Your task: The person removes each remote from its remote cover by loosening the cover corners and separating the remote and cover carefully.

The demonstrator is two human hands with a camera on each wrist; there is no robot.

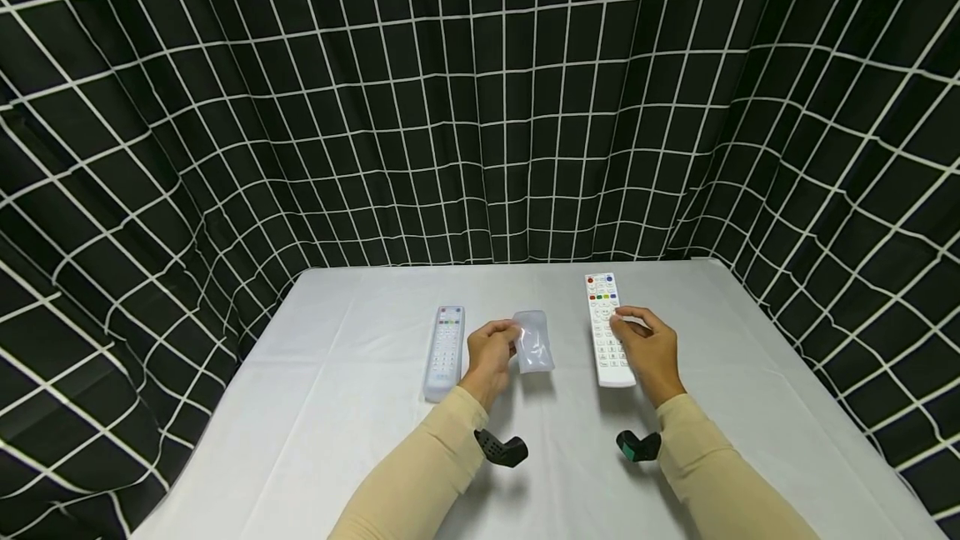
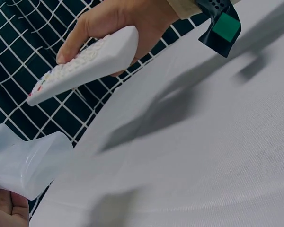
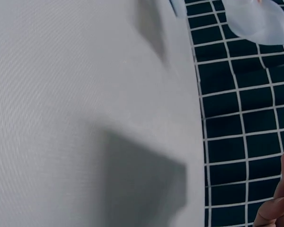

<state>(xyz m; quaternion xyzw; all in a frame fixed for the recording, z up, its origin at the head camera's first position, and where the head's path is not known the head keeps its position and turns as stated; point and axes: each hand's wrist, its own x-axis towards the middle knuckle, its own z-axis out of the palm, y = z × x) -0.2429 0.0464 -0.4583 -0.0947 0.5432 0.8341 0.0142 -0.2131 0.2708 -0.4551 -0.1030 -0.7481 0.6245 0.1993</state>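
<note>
My left hand pinches the side of a soft, translucent remote cover above the table, its fingers at the left edge. In the left wrist view the cover looks limp and bent. My right hand grips a white remote control, thumb on the button side and its far end pointing away. Shadows below show both things are lifted. The right wrist view catches only some right-hand fingers and part of the cover. The two held things are apart.
A second remote control, inside a translucent cover, lies on the white-clothed table just left of my left hand. A black curtain with white grid lines surrounds the table's back and sides. Each wrist carries a black camera mount.
</note>
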